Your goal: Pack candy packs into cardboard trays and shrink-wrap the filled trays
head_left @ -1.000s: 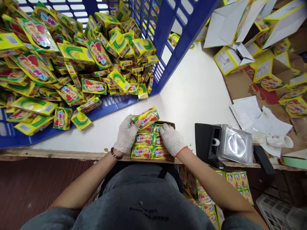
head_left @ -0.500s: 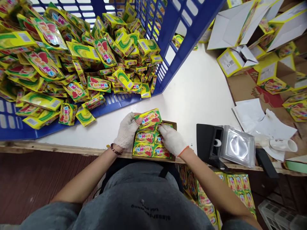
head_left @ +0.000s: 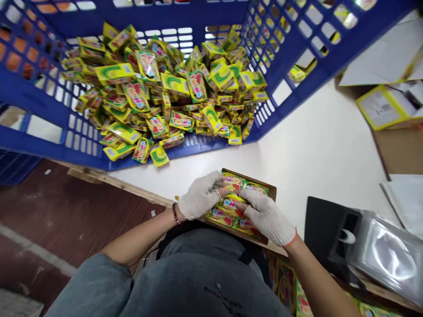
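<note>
While both gloved hands reach over a shallow cardboard box (head_left: 271, 193), the left hand (head_left: 200, 197) lies across its left side and the right hand (head_left: 266, 215) comes in from the right. Their fingertips are near each other over the small packs (head_left: 223, 220) that lie in rows inside the box. On each hand the thumb and fingers are parted; whether either one grips a pack, I cannot tell. The box sits at the near edge of the white table (head_left: 330, 141), close to the person's body, set at a slant. A bracelet (head_left: 176, 213) circles the left wrist. Beyond the box, a blue basket (head_left: 208, 17) holds a heap of loose packs (head_left: 181, 121). To the right, a black case (head_left: 319, 233) lies just beside a clear plastic tray (head_left: 385, 255), and a yellow and white carton (head_left: 381, 108) rests farther back.
</note>
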Available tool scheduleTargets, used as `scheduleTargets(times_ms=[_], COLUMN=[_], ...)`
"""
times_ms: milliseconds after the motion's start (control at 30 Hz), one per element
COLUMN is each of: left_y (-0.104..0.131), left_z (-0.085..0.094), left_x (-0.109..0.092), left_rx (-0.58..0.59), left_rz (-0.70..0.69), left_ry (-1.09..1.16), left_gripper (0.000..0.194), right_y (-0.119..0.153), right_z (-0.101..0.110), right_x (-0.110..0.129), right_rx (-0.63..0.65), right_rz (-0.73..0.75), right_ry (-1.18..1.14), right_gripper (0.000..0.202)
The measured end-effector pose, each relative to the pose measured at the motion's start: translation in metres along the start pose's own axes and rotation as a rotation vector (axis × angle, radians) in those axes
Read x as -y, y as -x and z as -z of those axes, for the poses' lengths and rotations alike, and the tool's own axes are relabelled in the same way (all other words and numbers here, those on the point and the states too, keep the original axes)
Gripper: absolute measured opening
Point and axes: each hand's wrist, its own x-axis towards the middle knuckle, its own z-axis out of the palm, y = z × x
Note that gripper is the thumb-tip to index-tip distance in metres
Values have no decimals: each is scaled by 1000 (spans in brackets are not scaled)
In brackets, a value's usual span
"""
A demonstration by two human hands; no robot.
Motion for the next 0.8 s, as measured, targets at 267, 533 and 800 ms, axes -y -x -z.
scheduleTargets(times_ms=[267,533,800], left_y=[2,-6,-3], left_z=[107,120,62], left_x=[95,76,30], left_rx=[-488,-608,-477], left_rz=[177,47,81], left_ry=[-769,-658,-58], left_gripper=[43,35,36], right_y=[7,-1,1], right_z=[-56,-38,-49], right_x=[-3,-11,0], right_rx=[-36,155,76], right_rz=[-67,19,30], right_ry=[274,317,358], right_gripper=[16,22,48])
